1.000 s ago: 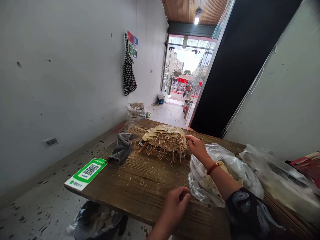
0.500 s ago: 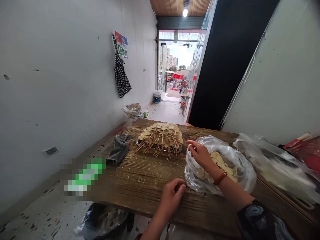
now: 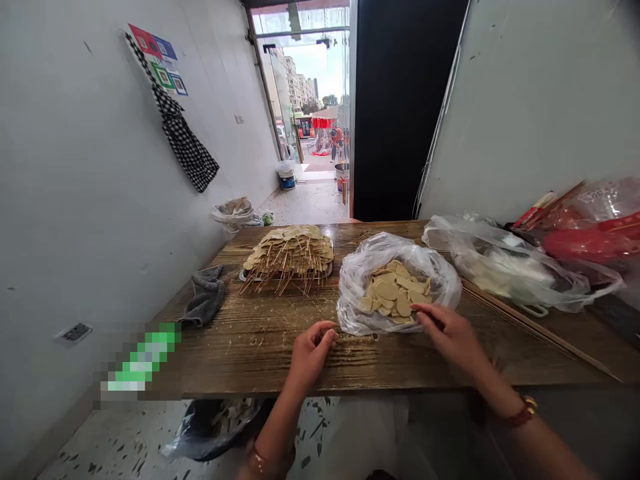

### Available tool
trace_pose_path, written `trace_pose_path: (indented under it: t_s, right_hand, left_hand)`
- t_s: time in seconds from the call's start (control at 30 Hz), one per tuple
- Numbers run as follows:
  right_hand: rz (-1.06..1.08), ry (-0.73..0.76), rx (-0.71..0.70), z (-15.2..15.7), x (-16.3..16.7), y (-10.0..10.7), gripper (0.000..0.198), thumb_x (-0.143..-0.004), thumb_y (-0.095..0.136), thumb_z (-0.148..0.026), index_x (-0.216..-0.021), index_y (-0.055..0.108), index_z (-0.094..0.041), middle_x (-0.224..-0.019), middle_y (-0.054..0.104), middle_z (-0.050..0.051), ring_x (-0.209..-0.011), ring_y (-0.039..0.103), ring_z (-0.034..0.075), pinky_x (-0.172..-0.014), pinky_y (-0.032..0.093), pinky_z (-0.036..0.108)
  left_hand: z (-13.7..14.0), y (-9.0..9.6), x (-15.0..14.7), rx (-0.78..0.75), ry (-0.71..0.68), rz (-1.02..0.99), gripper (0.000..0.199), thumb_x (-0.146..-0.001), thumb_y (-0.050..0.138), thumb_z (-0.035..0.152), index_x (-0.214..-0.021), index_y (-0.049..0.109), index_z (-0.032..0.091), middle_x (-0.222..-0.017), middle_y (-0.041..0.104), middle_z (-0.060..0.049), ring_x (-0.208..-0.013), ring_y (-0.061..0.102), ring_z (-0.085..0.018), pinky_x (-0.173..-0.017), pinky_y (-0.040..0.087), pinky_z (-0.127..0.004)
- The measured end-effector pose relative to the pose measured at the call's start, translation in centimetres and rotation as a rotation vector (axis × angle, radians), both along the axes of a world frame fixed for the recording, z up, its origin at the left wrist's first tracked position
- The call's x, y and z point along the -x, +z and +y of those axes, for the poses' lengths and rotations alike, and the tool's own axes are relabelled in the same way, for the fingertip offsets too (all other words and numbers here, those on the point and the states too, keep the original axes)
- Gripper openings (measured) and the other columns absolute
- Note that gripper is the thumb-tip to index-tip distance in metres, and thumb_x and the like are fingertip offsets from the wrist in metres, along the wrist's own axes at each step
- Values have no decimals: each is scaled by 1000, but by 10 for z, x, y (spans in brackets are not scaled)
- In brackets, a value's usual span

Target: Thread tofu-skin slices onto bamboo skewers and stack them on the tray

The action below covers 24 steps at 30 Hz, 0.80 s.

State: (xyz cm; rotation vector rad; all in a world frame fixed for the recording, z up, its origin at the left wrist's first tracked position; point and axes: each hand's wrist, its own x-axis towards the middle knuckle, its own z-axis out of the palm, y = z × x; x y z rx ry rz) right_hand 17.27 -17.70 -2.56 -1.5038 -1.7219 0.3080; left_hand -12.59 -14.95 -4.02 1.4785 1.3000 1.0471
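Note:
A clear plastic bag (image 3: 353, 283) lies spread on the wooden table, with pale, thin, roundish food slices (image 3: 395, 290) piled inside it. My right hand (image 3: 450, 333) is over the bag's near right edge, fingertips by the slices; its fingers are stretched and no held thing shows. Left of the bag's near side, my left hand (image 3: 311, 353) hovers low over the table, loosely curled, thumb apart from the fingers, nothing visible in it. Behind it, a metal tray (image 3: 243, 275) carries a heap of skewered slices (image 3: 290, 250), their sticks pointing toward me.
A grey cloth (image 3: 204, 297) lies at the table's left edge. Long thin sticks (image 3: 540, 327) rest on the right, beside another plastic bag (image 3: 480, 250) and red packaging (image 3: 590, 233). Below the table's front edge stands a lined bin (image 3: 215, 427).
My right hand has moved from beside the tray back to the right, to the slices in the bag. My left hand remains near the table's front. The camera view has turned right.

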Motion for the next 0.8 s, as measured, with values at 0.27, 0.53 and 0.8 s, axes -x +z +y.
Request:
trace_pose_path:
  t_s: [0.27, 0.53, 0.8]
  right_hand:
    - [-144, -305, -60, -14, -113, -25, 34, -91, 42, -35, -106, 68, -18, -106, 70, 9, -98, 64, 23, -84, 48, 35]
    - [-440, -413, -10, -29, -158, -31, 29, -93, 44, -27, -109, 66, -16, -106, 68, 9, -99, 61, 23, -87, 45, 33]
    - [-623, -392, 47, -15, -167, -31, 31, -90, 48, -24, -115, 62, -11, -108, 65, 17, -95, 59, 30, -79, 43, 40]
  left_hand:
    - [-1, 11, -6, 70, 60, -63, 42, -75, 64, 48, -98, 64, 13, -80, 70, -6, -70, 62, -15, -68, 49, -26]
    - [-8, 28, -29, 32, 73, -157, 39, -74, 67, 46, -96, 65, 15, -75, 68, -3, -65, 60, -12, -64, 48, -24]
    - [-30, 47, -104, 73, -160, -151, 34, -75, 65, 42, -92, 65, 12, -71, 68, -5, -58, 60, -11, -59, 46, -23]
